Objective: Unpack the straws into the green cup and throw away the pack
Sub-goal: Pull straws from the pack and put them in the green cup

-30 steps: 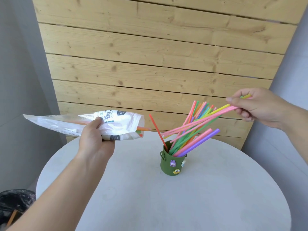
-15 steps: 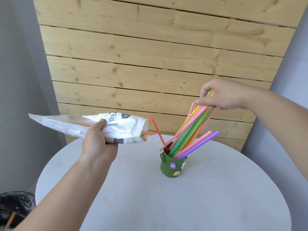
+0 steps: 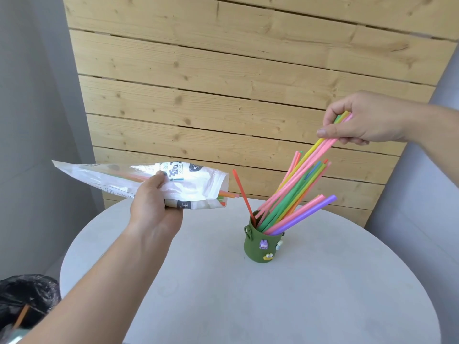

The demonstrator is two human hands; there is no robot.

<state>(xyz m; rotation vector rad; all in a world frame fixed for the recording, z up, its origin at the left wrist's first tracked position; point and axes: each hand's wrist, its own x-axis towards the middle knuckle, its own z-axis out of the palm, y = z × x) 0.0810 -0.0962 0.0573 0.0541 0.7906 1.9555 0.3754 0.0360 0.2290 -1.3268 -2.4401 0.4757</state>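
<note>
Fingers (image 3: pixel 330 120) of the right hand (image 3: pixel 367 120) were pinched on the top ends of a few straws (image 3: pixel 293 194), whose lower ends stood in the green cup (image 3: pixel 262 247) on the desk (image 3: pixel 298 306). The left hand (image 3: pixel 154 209) was clamped around the pack (image 3: pixel 188 184), with some straws inside. Leaning straws could tip the light cup if released carelessly.

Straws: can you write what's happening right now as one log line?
right hand: holds straws | straw bottoms: in green cup | left hand: holds pack | pack: some left
</note>
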